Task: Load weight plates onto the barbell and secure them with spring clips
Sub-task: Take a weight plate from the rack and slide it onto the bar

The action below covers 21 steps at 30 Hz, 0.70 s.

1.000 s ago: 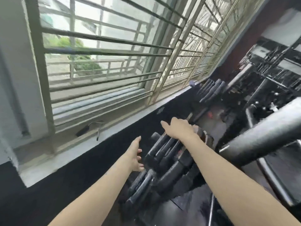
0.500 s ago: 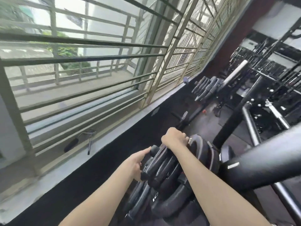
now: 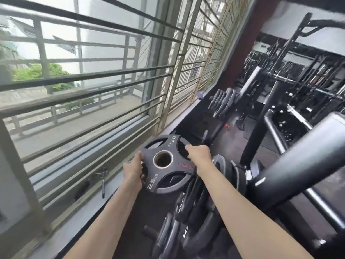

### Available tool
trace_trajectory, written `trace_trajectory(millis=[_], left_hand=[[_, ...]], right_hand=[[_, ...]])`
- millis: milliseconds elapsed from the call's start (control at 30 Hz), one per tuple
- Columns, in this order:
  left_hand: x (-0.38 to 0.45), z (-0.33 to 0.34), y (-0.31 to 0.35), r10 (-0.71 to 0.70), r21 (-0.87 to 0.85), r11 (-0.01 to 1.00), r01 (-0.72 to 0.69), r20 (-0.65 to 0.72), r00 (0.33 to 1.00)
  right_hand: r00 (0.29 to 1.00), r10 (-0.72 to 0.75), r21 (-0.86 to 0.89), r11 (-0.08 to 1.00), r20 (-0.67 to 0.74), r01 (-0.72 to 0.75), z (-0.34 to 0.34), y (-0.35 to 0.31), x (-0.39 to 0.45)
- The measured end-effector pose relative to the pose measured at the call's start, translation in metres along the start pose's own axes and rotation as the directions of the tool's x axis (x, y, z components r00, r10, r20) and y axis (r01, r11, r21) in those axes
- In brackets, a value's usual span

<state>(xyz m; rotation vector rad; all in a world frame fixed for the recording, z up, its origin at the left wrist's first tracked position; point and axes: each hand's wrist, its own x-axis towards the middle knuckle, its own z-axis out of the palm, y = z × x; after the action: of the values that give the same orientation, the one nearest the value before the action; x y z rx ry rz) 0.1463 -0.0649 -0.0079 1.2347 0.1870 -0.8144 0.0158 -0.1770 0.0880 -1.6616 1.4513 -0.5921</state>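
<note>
A black 2.5 kg weight plate (image 3: pixel 166 163) with a round centre hole is held up in front of me, its face turned toward the camera. My left hand (image 3: pixel 133 170) grips its left rim and my right hand (image 3: pixel 198 153) grips its upper right rim. Below it several more black plates (image 3: pixel 194 217) stand on edge on a storage rack. A spring clip (image 3: pixel 101 174) with handles lies on the window ledge to the left. A thick black bar or tube (image 3: pixel 298 161) crosses the right side, close to the camera.
A barred window (image 3: pixel 93 81) runs along the left wall above a grey ledge. Another rack of plates (image 3: pixel 222 101) stands farther back by the wall. Black rack uprights and steel bars (image 3: pixel 280 90) fill the right side. Dark rubber floor lies between.
Both hands closed on a plate on the rack and lifted it out. The plate now faces me, raised above the remaining plates.
</note>
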Motion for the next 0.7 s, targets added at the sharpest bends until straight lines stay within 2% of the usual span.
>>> trace_trajectory(millis=[100,267,367,433,500,567,700], left_hand=[[-0.018,0.014,0.045,0.187,-0.008,0.982,-0.187,0.081,0.979],[-0.090,0.050,0.083,0.362,-0.012,0.925,-0.379,0.323,0.874],[-0.145,0.062,0.075,0.384,-0.018,0.908,-0.419,0.439,0.812],[-0.183,0.065,0.058,0.384,-0.010,0.898,-0.440,0.510,0.770],[-0.231,0.067,0.033,0.372,-0.033,0.893,-0.448,0.613,0.697],[-0.294,0.069,-0.006,0.336,-0.079,0.918,-0.389,0.676,0.656],[-0.400,0.060,-0.069,0.294,-0.046,0.919,-0.391,0.741,0.604]], right_hand=[[0.999,0.018,0.252,0.968,-0.038,-0.008,-0.018,-0.010,-0.013],[0.975,-0.033,0.413,0.902,-0.218,0.123,-0.076,-0.009,-0.050],[0.938,-0.048,0.496,0.839,-0.343,0.224,-0.135,0.007,-0.090],[0.908,-0.085,0.487,0.821,-0.410,0.297,-0.171,0.024,-0.124],[0.869,-0.078,0.505,0.787,-0.488,0.354,-0.210,0.053,-0.161],[0.824,-0.053,0.487,0.785,-0.564,0.383,-0.256,0.085,-0.207],[0.743,-0.049,0.386,0.830,-0.667,0.401,-0.332,0.141,-0.301]])
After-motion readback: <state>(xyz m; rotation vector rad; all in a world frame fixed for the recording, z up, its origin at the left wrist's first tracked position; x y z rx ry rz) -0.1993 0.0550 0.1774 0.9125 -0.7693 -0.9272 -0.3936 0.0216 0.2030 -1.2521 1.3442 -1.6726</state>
